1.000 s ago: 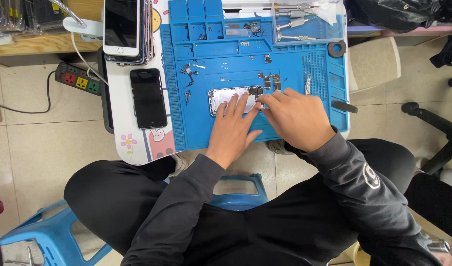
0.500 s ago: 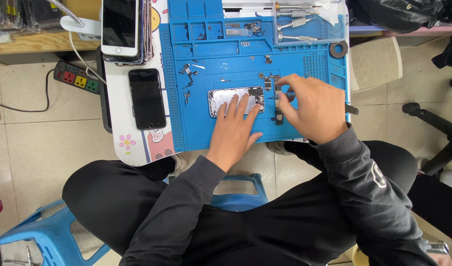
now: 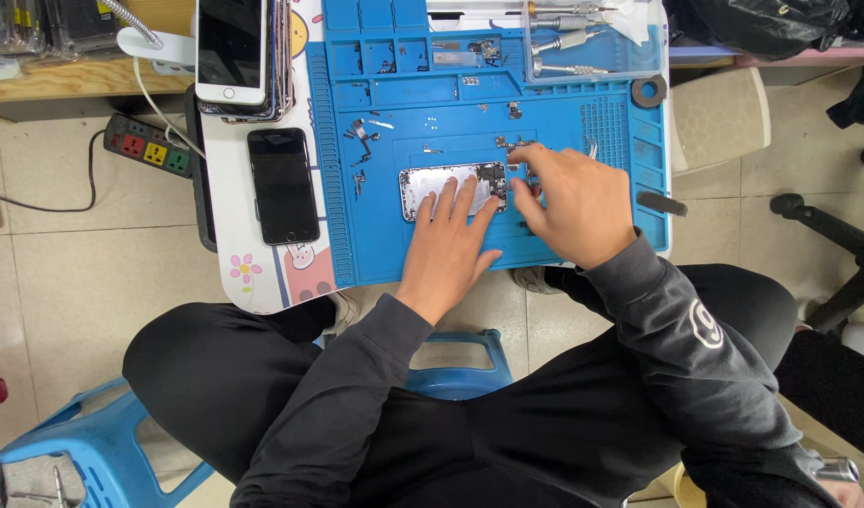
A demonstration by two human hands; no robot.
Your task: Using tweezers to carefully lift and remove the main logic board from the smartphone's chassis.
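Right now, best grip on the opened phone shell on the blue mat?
Probably the opened phone shell by its two long edges at the bare left end, coming from above. It lies flat with its long axis left-right; the left hand presses its middle and the right hand works at its right end.

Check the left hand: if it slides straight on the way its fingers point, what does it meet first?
The left hand points up the blue mat, fingers already resting on the opened phone shell. Beyond it, probably the small loose parts near the mat's trays, though height is unclear.
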